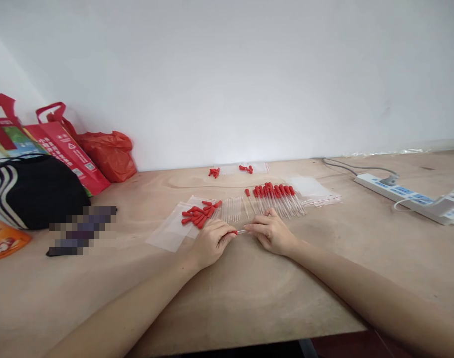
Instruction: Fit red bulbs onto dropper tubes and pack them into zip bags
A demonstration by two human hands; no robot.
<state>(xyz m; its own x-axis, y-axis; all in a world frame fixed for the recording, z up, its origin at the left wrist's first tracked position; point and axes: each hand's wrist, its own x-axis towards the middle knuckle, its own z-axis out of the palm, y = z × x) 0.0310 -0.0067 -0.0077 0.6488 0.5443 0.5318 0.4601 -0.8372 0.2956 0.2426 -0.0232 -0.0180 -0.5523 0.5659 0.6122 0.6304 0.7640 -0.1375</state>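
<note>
Lying level between two bare hands, just above the near middle of the wooden table point(227, 291), a clear tube point(241, 230) meets a red bulb point(234, 232) end to end; how far one sits inside the other cannot be told. The left hand point(214, 242) is closed to a pinch, thumb and fingers on the red bulb and covering most of it. The right hand point(273, 232) pinches the clear tube just as closely, its other fingers curled.

Taking that joint as the clock's centre, with the wall point(227, 79) at 12, a row of bare tubes point(232, 209) lies side by side just beyond the hands, between 11 and 12. One capped dropper point(249, 199) lies at 1 o'clock, and a dense bank of red-topped droppers point(274, 196) spreads towards 2, bulbs to the wall. Loose bulbs point(199, 214) are heaped at 10 o'clock, on clear bags point(167, 232). Farther off at 12, two small red clusters point(214, 172) rest on more clear plastic (too distant to count).

At 2 o'clock lie flat plastic bags point(312, 189); well beyond, near 3, a white power strip point(406, 195) has plugs in it. Towards 9 stand a black striped bag point(49, 191) and an orange packet point(6, 239), with red carrier bags point(109, 154) behind.
</note>
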